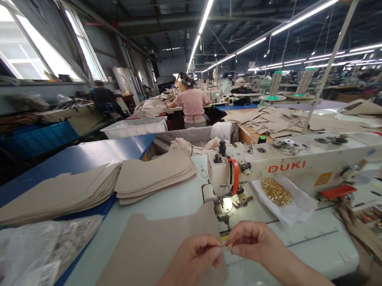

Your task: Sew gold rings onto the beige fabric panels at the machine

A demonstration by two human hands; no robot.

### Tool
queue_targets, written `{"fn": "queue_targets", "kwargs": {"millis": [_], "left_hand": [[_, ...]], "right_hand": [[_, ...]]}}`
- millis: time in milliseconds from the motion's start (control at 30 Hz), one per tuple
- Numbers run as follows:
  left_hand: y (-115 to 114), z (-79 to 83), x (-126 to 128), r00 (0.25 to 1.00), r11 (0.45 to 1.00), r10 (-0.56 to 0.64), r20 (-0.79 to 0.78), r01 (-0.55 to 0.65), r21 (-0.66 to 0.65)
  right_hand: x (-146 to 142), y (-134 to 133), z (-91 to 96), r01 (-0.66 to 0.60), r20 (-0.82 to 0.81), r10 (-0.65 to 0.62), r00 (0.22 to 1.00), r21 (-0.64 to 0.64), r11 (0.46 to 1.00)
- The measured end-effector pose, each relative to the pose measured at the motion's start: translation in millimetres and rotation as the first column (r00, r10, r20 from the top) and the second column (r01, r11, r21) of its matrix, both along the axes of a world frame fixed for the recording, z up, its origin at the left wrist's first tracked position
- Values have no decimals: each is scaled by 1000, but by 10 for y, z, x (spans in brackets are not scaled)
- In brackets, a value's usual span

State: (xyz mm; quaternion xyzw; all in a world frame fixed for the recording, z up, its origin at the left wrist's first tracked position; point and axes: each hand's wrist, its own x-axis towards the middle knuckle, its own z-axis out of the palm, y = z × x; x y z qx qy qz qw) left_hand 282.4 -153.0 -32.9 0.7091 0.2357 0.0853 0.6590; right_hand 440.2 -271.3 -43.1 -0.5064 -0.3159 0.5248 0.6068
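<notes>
My left hand (pixel 196 256) and my right hand (pixel 254 242) meet in front of the sewing machine (pixel 297 161), fingertips pinched together on a small gold piece (pixel 229 246) between them. Both hands hover over a tan cut fabric piece (pixel 152 250) lying flat on the pale machine table (pixel 168 199). The needle and presser foot (pixel 227 206) sit just beyond my fingers. A heap of small gold rings (pixel 275 192) rests on a white sheet under the machine arm.
Two stacks of tan cut pieces (pixel 154 174) lie at the left on the table and a blue bench (pixel 80 155). A clear plastic bag (pixel 31 254) is at the near left. A person in pink (pixel 192 103) sits ahead, back turned. More tan pieces (pixel 274 122) cover the right table.
</notes>
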Motion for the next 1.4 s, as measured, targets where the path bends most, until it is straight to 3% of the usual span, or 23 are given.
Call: {"fn": "queue_targets", "kwargs": {"millis": [100, 233, 433, 567, 700, 833, 933, 1133, 1233, 1400], "left_hand": [[29, 45, -28, 998, 991, -65, -1, 64, -117], [37, 31, -70, 997, 978, -76, 8, 76, -195], [-25, 21, -89, 999, 971, 35, -20, -39, -237], [-82, 35, -66, 994, 967, 101, -40, -108, -231], [-80, -11, -86, 992, 955, 120, -28, -123, -270], [-80, -80, -116, 972, 877, 229, -53, -230, -421], [-112, -117, -100, 974, 852, 221, -47, -216, -477], [-92, -147, -17, 986, 899, 156, -60, -167, -405], [-53, -177, 2, 989, 920, 120, -82, -142, -366], [-51, -214, -54, 989, 979, 139, -52, -145, -143]], "right_hand": [[-6, 3, 17, -73, -124, 68, 990, -37, 997], [-45, 4, -30, -92, -148, 84, 985, -43, 995], [-134, -13, -185, 69, 147, -81, 986, 85, 994], [-205, -7, -229, 43, 240, -49, 970, 29, 999], [-242, 33, -244, 29, 157, -30, 987, 6, 1000], [-265, 62, -245, 42, 54, -41, 998, -11, 999], [-308, 75, -245, 76, 24, -75, 997, -4, 997], [-396, 107, -287, 118, -21, -118, 993, 9, 993], [-419, 94, -288, 69, -14, -69, 998, 32, 997], [-466, 28, -228, 70, 233, -92, 968, 101, 992]]}}
